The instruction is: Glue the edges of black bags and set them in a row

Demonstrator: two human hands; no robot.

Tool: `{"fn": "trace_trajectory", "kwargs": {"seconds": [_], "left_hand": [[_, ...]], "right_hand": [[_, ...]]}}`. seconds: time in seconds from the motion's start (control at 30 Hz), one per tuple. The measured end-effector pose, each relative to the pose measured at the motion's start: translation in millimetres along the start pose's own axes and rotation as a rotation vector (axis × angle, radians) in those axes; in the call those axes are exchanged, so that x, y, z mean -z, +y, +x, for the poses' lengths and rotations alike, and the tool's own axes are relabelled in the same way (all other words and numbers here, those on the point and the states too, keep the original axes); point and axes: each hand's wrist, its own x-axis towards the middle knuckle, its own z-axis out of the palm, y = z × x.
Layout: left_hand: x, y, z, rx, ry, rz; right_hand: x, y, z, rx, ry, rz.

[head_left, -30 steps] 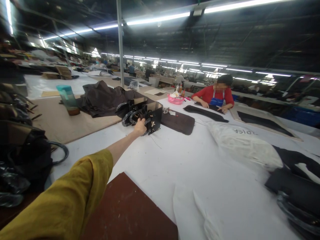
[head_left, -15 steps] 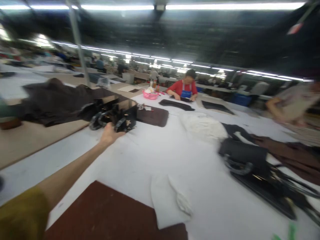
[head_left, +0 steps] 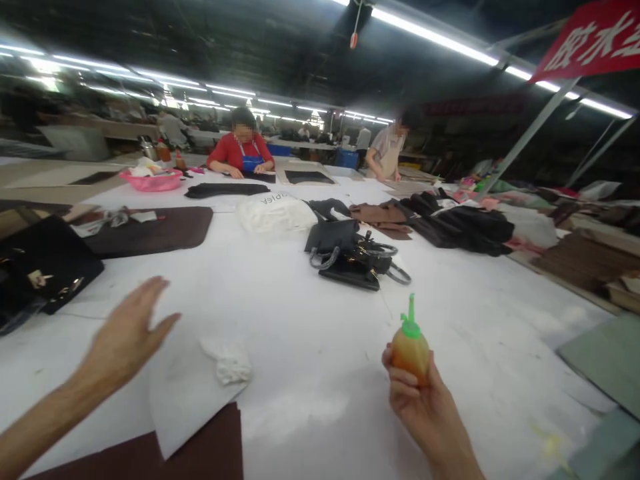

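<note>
At 8 o'clock in view, the left hand (head_left: 123,333) is free, thumb apart. At 5 o'clock, the right hand (head_left: 427,410) grasps a bottle (head_left: 411,355): rounded, amber, green-capped. Beneath spreads a white table (head_left: 305,333); beyond, 2 people (head_left: 231,157) at 11 and 1 o'clock, strip lights (head_left: 435,37) overhead.

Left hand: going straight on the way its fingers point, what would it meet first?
Probably the near right part of the dark brown panel lying on the white table, though the left hand's height is unclear, so it might pass over.
</note>
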Motion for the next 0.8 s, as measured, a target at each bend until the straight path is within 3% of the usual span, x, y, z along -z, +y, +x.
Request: {"fn": "trace_trajectory", "kwargs": {"seconds": [0.13,0.2,0.27,0.37,0.57,0.7,0.8], "left_hand": [[-50.3,152,42,-0.354,-0.217,0.016],[-75.6,207,70,-0.481,-0.183,0.075],[-99.6,244,97,-0.518,-0.164,0.109],[-132.4,273,130,-0.537,-0.140,0.159],[-186.1,301,161,-0.451,-0.183,0.213],[-204.2,306,172,-0.443,-0.260,0.225],[-203.0,306,176,-0.487,-0.326,0.224]], "right_hand": [[2,-50,45,0.064,-0.077,-0.011],[7,-70,64,0.083,-0.098,0.011],[13,-84,77,0.097,-0.116,0.045],[22,-96,85,0.117,-0.140,0.109],[26,-115,81,0.135,-0.145,0.296],[21,-130,73,0.205,-0.151,0.379],[21,-138,68,0.246,-0.159,0.380]]}}
